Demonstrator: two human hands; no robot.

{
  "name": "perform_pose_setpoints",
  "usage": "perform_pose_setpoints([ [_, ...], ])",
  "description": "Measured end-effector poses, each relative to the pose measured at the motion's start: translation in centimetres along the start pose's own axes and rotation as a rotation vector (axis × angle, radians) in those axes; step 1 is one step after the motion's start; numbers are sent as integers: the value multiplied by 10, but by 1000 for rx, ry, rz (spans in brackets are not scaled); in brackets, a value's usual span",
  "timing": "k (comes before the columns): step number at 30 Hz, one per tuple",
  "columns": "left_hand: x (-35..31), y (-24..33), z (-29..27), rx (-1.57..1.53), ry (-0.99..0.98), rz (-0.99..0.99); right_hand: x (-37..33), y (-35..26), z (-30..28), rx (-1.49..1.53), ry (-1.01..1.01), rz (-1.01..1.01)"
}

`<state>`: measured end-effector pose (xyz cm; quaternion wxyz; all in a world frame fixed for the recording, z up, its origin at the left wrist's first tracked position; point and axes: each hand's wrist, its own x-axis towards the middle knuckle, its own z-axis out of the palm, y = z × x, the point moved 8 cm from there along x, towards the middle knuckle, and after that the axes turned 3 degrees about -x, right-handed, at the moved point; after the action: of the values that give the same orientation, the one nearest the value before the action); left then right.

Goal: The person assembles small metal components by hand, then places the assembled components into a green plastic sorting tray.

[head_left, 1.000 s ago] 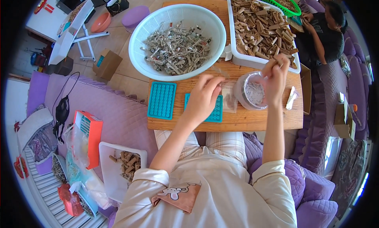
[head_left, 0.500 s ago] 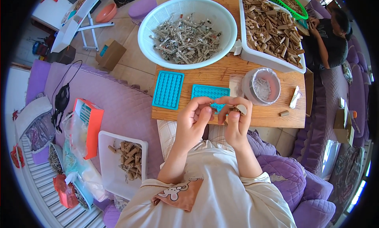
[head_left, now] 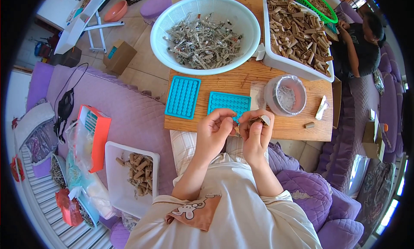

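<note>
Over the front edge of the wooden table, my right hand (head_left: 255,137) is closed around a small brown piece with a pale rounded end (head_left: 265,120). Just beside it, my left hand (head_left: 214,130) has its thumb and fingertips pinched together near a tiny dark bit. What that bit is, I cannot make out. Behind my hands lies a blue tray with rows of round hollows (head_left: 228,103), partly covered by my fingers. A second blue tray (head_left: 183,97) rests to the left. A clear-lined round tub (head_left: 276,93) with pale slips inside stands beyond my right hand.
A large pale-blue basin (head_left: 161,55) of small clear-wrapped pieces and a white bin (head_left: 297,72) of brown pieces fill the table's far side. A short brown tube (head_left: 309,125) lies near the right edge. On the sofa, a white tub (head_left: 115,180) holds brown tubes. Someone sits at right.
My hands have drawn slightly apart at the fingertips, the left one tilting a little. The brown piece stays in my right hand. The view has shifted slightly.
</note>
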<state>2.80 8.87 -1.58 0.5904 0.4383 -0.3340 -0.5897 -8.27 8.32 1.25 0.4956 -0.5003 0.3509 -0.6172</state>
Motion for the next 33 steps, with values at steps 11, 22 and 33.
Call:
perform_pose_setpoints([
  [11,-5,18,7,497,98,431,-7,50,-6,-67,-17,566],
  [22,-9,20,0,656,226,511,-10,40,9,-150,-152,471],
  [33,-10,32,6,645,70,574,-13,24,17,-198,-210,298],
])
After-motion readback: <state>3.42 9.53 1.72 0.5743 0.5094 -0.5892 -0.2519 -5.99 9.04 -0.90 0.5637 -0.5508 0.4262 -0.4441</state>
